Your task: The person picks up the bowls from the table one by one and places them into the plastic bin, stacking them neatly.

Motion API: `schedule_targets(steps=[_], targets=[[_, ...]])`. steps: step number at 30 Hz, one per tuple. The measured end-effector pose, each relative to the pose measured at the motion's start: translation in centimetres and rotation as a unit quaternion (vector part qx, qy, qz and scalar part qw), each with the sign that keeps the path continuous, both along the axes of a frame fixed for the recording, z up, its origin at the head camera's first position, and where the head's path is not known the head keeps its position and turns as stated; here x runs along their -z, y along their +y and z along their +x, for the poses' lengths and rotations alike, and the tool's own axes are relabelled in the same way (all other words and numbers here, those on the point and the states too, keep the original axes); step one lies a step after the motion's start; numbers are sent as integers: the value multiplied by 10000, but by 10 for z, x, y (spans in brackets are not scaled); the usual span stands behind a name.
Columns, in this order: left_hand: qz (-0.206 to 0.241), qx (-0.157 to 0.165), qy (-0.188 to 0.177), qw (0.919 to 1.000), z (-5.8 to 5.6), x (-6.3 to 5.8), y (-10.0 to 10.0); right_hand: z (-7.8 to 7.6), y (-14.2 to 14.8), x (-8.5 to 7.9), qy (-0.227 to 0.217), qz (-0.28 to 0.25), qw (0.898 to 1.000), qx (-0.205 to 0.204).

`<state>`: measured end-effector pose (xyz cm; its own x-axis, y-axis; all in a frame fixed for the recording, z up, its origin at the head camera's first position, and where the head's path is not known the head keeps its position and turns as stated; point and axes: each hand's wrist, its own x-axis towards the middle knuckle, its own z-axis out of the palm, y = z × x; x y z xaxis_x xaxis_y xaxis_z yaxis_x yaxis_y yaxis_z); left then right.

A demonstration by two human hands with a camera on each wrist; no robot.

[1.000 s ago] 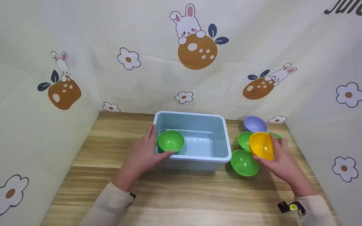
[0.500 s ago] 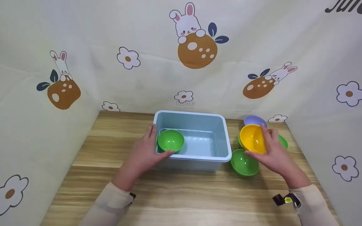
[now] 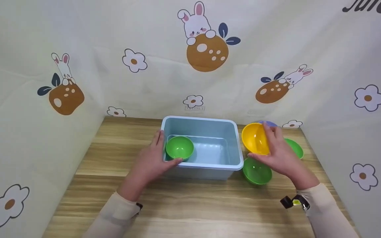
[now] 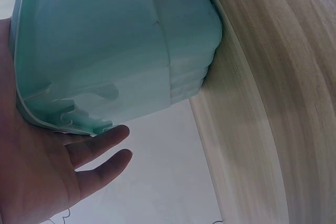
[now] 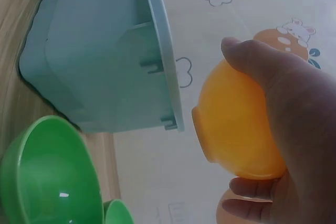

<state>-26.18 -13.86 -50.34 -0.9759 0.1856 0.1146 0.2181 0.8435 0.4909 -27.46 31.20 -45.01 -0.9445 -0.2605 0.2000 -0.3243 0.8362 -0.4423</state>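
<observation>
My right hand [image 3: 278, 153] holds a yellow bowl [image 3: 254, 138] by its right side, thumb and fingers on opposite sides of it. The bowl is up off the table, just right of a light blue plastic bin [image 3: 207, 167]; the right wrist view shows its orange-lit outside [image 5: 231, 121] and foot. My left hand [image 3: 150, 160] rests at the bin's near left corner, thumb along the front rim. In the left wrist view, its fingers [image 4: 100, 145] stretch out fairly straight past the bin wall. Inside the bin, at the left, sits a green bowl [image 3: 180, 147].
Right of the bin, a green bowl [image 3: 257, 171] stands on the wooden table [image 3: 190, 208]. Another green bowl [image 3: 294, 148] is partly behind my right hand, and a purple bowl [image 3: 270, 123] shows behind the yellow one. Patterned cloth walls [image 3: 150, 89] enclose the table.
My right hand has carried the yellow bowl leftward and away from me, toward the bin's right edge, covering more of the purple bowl. The left hand has stayed on the bin.
</observation>
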Motion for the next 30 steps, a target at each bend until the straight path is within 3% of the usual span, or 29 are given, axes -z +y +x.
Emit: schedule_targets(steps=[14, 30], targets=[[40, -2, 36, 10000, 0, 3, -1, -13, -25, -8, 120, 78, 9989, -441], [-17, -43, -2, 10000, -1, 4, -1, -27, -56, -21, -202, -27, 9942, -1055]])
